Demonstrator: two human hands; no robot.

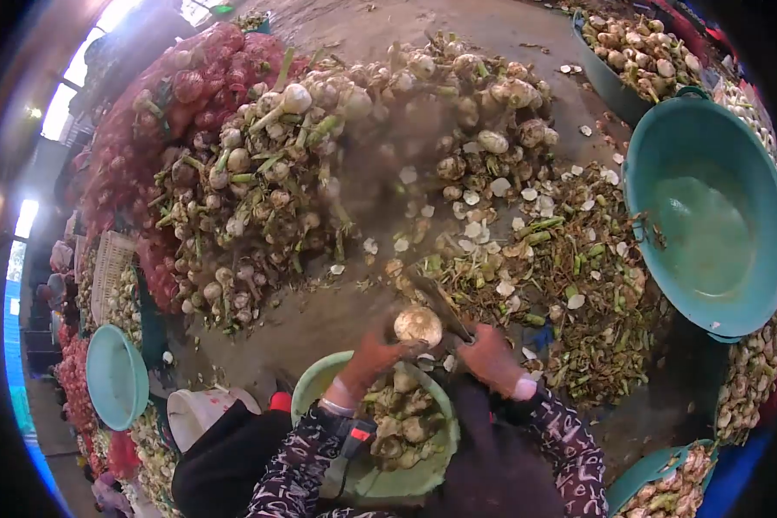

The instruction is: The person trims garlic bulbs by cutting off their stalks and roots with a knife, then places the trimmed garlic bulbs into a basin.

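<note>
The garlic bulb (418, 326) sits between the two hands, just beyond the far rim of the basin (387, 485). The left hand (373, 358), nearer to it, grips it from the basin's side. The right hand (492, 358), right of the basin, seems closed on a knife (442, 300), its handle hidden. The blade's long axis slants away from the basin and leftward, passing close along the bulb's right side; whether they touch cannot be told. The bulb's pale, round face shows no clear long axis. Beyond the basin lie bare floor (319, 318) and a large garlic pile (276, 198); trimmings (600, 319) spread to the basin's right, and more bulbs (401, 427) lie inside it.
</note>
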